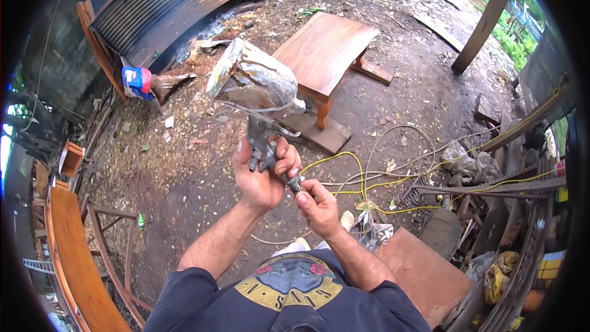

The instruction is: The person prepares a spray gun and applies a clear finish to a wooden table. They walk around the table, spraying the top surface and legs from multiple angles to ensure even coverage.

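A paint spray gun point(262, 141) with a large metal cup point(258, 83), streaked with dried paint, is held up in front of me. My left hand point(261, 175) wraps round its grip, the fingers curled about the handle and trigger area. At the lower end of the gun, my right hand point(318, 208) pinches the hose fitting point(292, 183) between thumb and fingers. Beyond the gun stands a low varnished wooden table point(326, 46) with a glossy brown top, its legs on boards point(330, 138).
Yellow cord point(402, 178) and a pale hose point(369, 147) loop over the dirt floor at right. An orange-brown wooden piece point(80, 258) stands at left. Corrugated metal sheet point(160, 6) leans at the far left, near smoke. A wooden post point(485, 21) rises at far right; scrap lines the right side.
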Demonstrator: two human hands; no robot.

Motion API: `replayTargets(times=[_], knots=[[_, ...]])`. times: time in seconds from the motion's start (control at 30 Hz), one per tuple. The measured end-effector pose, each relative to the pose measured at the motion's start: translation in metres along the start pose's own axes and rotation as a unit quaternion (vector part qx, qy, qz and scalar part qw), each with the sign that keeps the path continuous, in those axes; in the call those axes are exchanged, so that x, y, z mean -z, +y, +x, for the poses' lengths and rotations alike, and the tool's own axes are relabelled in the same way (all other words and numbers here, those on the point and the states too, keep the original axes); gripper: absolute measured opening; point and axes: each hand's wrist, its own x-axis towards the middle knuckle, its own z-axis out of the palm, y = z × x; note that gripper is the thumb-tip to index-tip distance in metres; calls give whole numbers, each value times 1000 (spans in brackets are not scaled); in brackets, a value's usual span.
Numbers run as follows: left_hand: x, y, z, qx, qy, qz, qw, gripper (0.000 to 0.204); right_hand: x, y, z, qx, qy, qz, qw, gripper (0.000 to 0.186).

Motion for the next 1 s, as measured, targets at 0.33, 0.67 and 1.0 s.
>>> replayTargets(times=[0.33,0.67,1.0], knots=[[-1,0,-2,11,1,46,999,74,7,-6,1,-41,-39,140,989,28],[2,2,-1,3,4,22,1000,72,1,-5,2,40,-12,-67,997,27],[-2,9,-3,-2,-4,41,999,70,7,-17,15,-23,-49,24,998,35]])
